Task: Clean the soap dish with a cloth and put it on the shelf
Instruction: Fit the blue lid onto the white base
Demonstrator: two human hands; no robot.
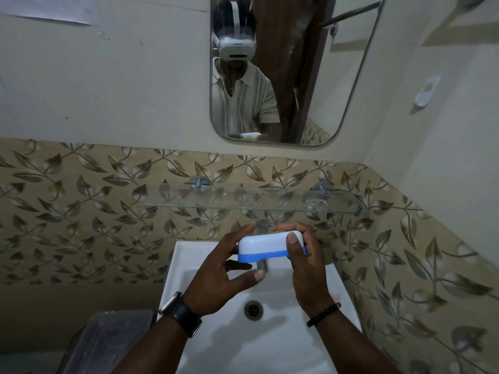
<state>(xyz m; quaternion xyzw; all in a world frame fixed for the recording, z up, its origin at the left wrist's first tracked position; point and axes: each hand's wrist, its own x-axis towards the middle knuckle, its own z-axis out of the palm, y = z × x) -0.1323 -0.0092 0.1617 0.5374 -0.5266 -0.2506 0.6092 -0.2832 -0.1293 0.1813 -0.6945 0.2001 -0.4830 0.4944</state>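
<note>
A closed soap dish [266,244], white on top with a blue lower half, is held level over the white sink [199,273]. My left hand [224,279] grips its left end from below, with the thumb free underneath. My right hand [305,265] wraps its right end, thumb on the lid. Just beyond the dish, a glass shelf [189,197] is fixed to the leaf-patterned tile wall. No cloth is visible.
A metal tap [262,263] is partly hidden behind the dish. The sink drain [253,309] lies below my hands. A clear plastic box [108,338] stands at the lower left. A mirror [310,76] hangs above the shelf, and a small white holder [427,90] is stuck to the right wall.
</note>
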